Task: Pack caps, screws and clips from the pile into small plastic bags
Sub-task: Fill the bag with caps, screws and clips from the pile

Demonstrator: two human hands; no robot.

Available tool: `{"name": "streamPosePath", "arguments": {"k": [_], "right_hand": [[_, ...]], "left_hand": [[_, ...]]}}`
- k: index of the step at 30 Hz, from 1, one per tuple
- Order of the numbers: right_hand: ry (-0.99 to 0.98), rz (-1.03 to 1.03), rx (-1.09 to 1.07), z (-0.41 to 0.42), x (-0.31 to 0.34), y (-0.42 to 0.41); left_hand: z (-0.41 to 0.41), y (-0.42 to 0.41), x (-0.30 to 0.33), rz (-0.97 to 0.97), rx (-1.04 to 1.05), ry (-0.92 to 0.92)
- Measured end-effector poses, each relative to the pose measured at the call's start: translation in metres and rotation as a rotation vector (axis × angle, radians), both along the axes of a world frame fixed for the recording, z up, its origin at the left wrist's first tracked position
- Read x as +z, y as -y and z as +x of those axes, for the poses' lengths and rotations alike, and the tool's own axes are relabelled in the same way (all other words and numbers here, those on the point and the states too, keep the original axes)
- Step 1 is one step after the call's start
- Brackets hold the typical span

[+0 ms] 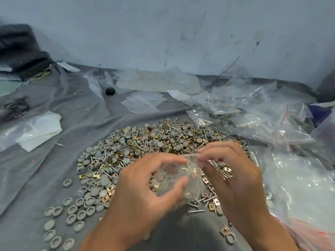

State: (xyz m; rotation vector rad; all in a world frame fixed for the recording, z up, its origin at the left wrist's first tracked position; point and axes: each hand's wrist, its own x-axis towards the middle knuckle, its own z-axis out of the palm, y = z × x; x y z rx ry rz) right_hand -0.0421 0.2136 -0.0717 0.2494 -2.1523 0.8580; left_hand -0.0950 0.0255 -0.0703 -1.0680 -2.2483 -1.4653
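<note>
A wide pile (145,142) of grey round caps, silver screws and brass clips lies on the grey cloth (36,178). Above its near edge I hold a small clear plastic bag (178,178) with caps and brass clips inside. My left hand (145,192) grips the bag's body between thumb and curled fingers. My right hand (233,178) pinches the bag's top edge with its fingertips. Loose caps (59,223) lie scattered at the near left.
Clear zip bags with red strips (299,187) pile up along the right side. Flat empty small bags (143,102) lie beyond the pile. A white folded sheet (39,131) sits left, a black cap (110,91) farther back, and dark fabric (20,49) at the far left against the wall.
</note>
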Motion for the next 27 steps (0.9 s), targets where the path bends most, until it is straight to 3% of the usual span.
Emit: {"name": "streamPosePath", "arguments": {"k": [5, 10, 18, 27], "right_hand": [[0.281, -0.459, 0.147, 0.002, -0.004, 0.001], [0.306, -0.597, 0.180, -0.001, -0.009, 0.002], [0.376, -0.578, 0.173, -0.001, -0.013, 0.006], [0.314, -0.582, 0.172, -0.001, -0.015, 0.014]], "left_hand": [[-0.007, -0.003, -0.008, 0.161, 0.043, 0.270], [-0.016, -0.002, -0.014, 0.248, 0.048, 0.400], [-0.015, -0.002, -0.014, 0.216, 0.039, 0.419], [-0.013, -0.004, -0.012, 0.229, -0.007, 0.418]]}}
